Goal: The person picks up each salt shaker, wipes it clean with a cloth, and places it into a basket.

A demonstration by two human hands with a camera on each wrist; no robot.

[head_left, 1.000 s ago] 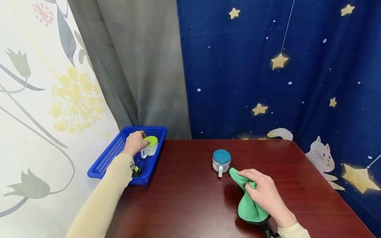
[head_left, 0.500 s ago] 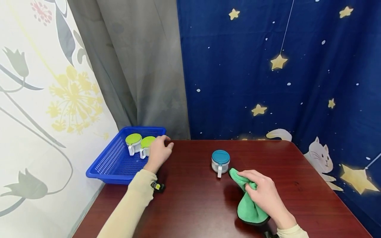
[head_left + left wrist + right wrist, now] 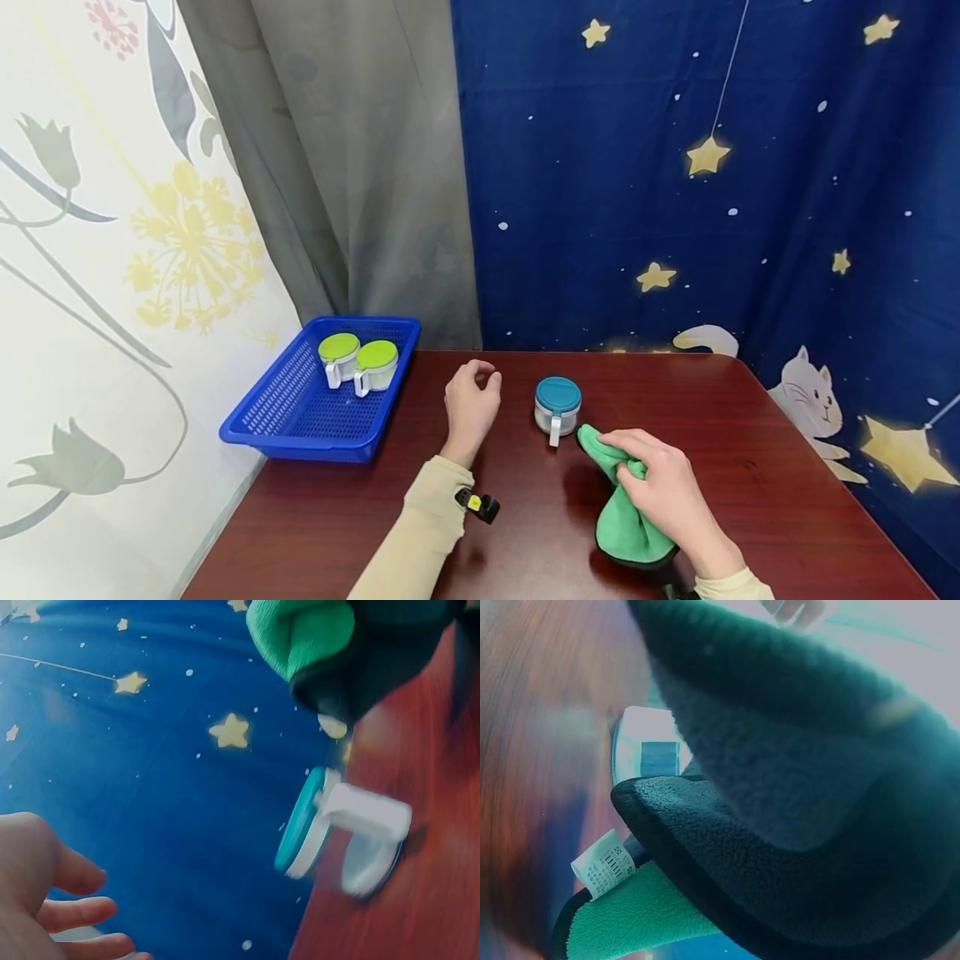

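Observation:
Above the table, between the basket and the teal-lidded jar (image 3: pixel 558 405), my left hand (image 3: pixel 471 408) holds nothing; its fingers are loosely curved. The jar stands upright to its right, clear-walled, its white handle toward me. In the left wrist view, the same jar (image 3: pixel 304 825) appears beyond the spread fingers (image 3: pixel 79 913). My right hand (image 3: pixel 666 483) grips a folded green cloth (image 3: pixel 630 529) just right of the jar. Seen from the right wrist, the cloth (image 3: pixel 795 885) shows a dark grey side, a black edge and a white label (image 3: pixel 604 864), and covers part of the jar.
At the left back, a blue perforated basket (image 3: pixel 300 450) holds two jars, one green-lidded jar (image 3: pixel 339 358) beside another green-lidded jar (image 3: pixel 377 367). The dark red wooden table (image 3: pixel 517 533) meets a grey curtain (image 3: pixel 397 208) and a blue star curtain (image 3: pixel 600 167) at the back.
My left hand has let go of a green-lidded jar in the basket and moved right, out over the table. My right hand and the cloth have stayed almost still.

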